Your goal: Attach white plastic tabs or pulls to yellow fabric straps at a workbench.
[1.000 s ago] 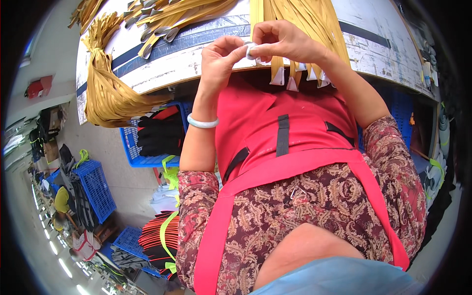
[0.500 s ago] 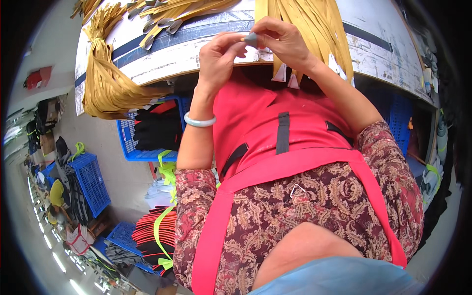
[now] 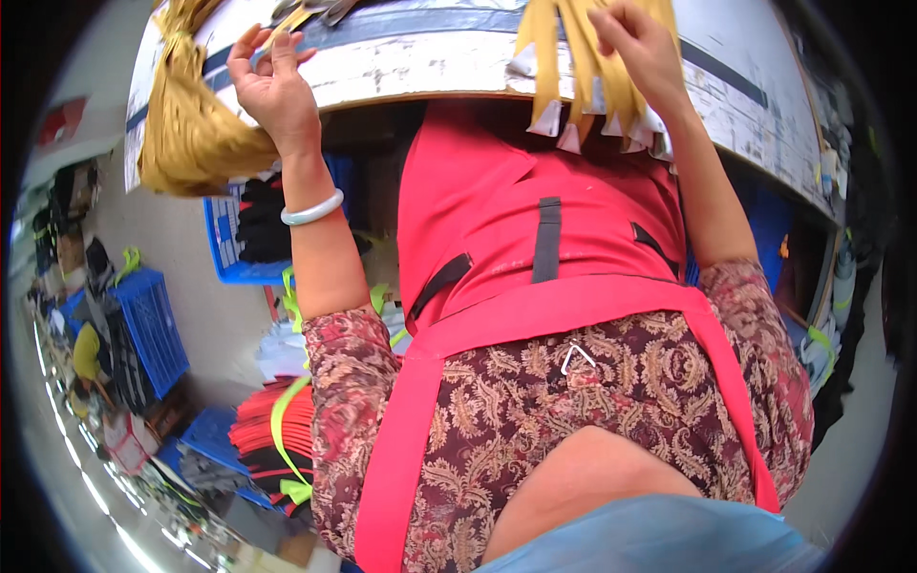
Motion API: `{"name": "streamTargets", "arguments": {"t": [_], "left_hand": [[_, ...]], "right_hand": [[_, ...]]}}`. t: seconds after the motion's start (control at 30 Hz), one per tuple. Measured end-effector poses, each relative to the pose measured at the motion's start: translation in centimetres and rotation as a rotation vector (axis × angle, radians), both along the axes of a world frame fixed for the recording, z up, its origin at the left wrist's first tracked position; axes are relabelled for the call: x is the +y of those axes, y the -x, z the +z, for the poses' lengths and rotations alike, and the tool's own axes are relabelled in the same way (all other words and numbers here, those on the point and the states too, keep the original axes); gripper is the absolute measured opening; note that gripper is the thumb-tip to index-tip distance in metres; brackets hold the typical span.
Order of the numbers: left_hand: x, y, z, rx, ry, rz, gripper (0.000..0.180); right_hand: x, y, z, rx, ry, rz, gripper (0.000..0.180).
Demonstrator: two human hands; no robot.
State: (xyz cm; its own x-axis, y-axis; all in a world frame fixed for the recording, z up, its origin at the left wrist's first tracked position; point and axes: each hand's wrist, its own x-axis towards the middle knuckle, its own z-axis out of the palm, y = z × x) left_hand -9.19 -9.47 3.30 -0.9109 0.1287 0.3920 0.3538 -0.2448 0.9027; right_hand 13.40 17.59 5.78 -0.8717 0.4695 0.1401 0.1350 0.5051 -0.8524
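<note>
My left hand (image 3: 277,95) is raised over the left part of the table, fingers curled around a thin yellow strap (image 3: 292,27) that runs toward other straps at the upper edge. Beside that hand a thick bundle of yellow straps (image 3: 196,134) hangs over the table's front edge. At the right, my right hand (image 3: 648,59) is over a spread of loose yellow straps (image 3: 547,72) with white ends. Its fingers are bent and closed against the straps; what lies between the fingertips is hidden.
The white table (image 3: 411,72) has worn dark stripes. Under it stands a blue crate (image 3: 250,270) with black cloth. Another blue crate (image 3: 153,329) stands on the floor at left, near a stack of red-and-black pieces (image 3: 263,430) tied with lime ribbon.
My hands, formerly together over the table edge with a small grey-ended piece, are now apart. The left moved left to the straps there; the right moved up and right over the loose straps.
</note>
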Motion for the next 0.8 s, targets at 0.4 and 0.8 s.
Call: {"name": "streamTargets", "arguments": {"t": [0.4,0.8], "left_hand": [[3.4,-14.2,-8.0,-0.009,0.344,-0.662,0.016],[6.1,-12.9,-2.4,-0.008,-0.057,-0.633,0.014]], "right_hand": [[-6.0,-2.0,-3.6,-0.160,-0.757,0.666,0.020],[-4.0,0.1,0.7,-0.057,0.504,0.308,0.011]]}}
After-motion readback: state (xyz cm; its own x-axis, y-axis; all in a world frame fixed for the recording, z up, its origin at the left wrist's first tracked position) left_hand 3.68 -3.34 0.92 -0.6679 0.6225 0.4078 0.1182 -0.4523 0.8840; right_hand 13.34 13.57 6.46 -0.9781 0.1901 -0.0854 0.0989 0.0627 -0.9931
